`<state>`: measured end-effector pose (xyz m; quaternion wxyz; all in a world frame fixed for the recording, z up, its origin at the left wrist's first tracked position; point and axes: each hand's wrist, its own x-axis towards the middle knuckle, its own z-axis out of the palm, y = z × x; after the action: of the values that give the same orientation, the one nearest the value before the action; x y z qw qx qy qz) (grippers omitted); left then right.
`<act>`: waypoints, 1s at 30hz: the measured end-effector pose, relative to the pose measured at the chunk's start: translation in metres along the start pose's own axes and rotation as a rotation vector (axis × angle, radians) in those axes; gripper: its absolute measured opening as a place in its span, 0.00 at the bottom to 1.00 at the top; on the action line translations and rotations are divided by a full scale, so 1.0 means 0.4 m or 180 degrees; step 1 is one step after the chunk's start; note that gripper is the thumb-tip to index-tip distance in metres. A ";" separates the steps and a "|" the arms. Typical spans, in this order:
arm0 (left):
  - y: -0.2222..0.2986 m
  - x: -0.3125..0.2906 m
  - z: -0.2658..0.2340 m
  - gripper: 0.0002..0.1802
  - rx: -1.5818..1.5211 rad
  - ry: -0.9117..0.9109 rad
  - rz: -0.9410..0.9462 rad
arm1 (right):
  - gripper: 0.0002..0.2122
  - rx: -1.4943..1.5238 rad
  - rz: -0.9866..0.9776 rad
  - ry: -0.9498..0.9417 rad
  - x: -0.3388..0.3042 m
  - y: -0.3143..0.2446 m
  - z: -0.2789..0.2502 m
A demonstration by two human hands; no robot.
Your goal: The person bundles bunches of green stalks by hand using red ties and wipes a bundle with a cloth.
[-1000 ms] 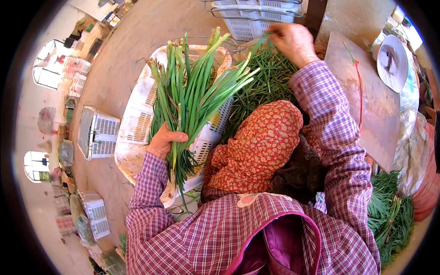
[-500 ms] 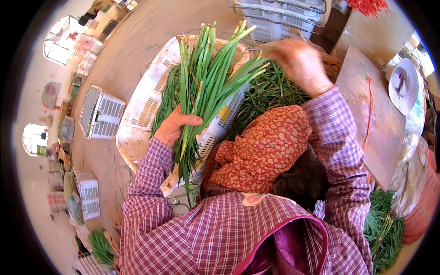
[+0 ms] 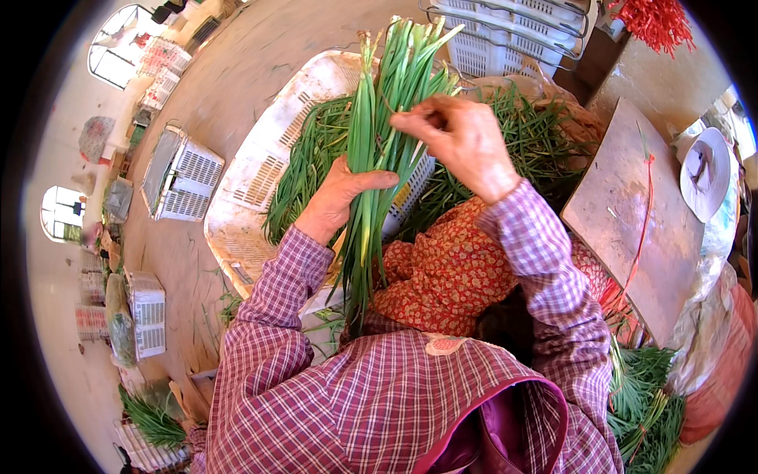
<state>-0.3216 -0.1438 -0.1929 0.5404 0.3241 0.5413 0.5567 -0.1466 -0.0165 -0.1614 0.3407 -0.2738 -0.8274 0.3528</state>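
Observation:
A thick bunch of garlic chives [image 3: 376, 150] stands nearly upright, pale stem ends at the top and leaves hanging below. My left hand [image 3: 341, 197] is closed around its lower middle, the thumb across the front. At the bunch's upper right side my right hand [image 3: 462, 138] is closed in a pinch against the leaves; what its fingertips hold, if anything, is too small to make out. Behind and left of the bunch, a white plastic crate [image 3: 251, 150] holds more garlic chives [image 3: 312, 150]. A loose heap of chives [image 3: 529, 134] lies to the right of the crate.
Red floral cloth [image 3: 450, 272] covers my lap. At right stands a board [image 3: 632, 205] with a red tie [image 3: 649, 197] on it and a pale hat [image 3: 704, 174] beside it. Tied chives [image 3: 643, 403] lie lower right. Stacked white crates [image 3: 505, 39] stand at the back.
My right hand has come left and down from over the heap to the side of the bunch, fingers now pinched. In the picture, the bunch and left hand have shifted right.

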 end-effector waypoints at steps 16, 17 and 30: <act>-0.010 -0.009 -0.005 0.30 -0.0037 -0.0176 -0.0112 | 0.14 0.0731 0.0313 0.0766 0.081 0.112 -0.086; -0.008 -0.007 0.001 0.30 -0.0035 -0.0203 -0.0103 | 0.14 0.0208 -0.0062 0.1078 0.083 0.122 -0.095; 0.009 -0.005 0.014 0.28 0.0434 -0.0141 -0.0034 | 0.14 0.0653 0.0182 0.0636 0.071 0.053 -0.076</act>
<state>-0.3167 -0.1436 -0.1879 0.5319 0.3695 0.5676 0.5084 -0.1367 0.0280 -0.1515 0.4373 -0.2946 -0.7408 0.4161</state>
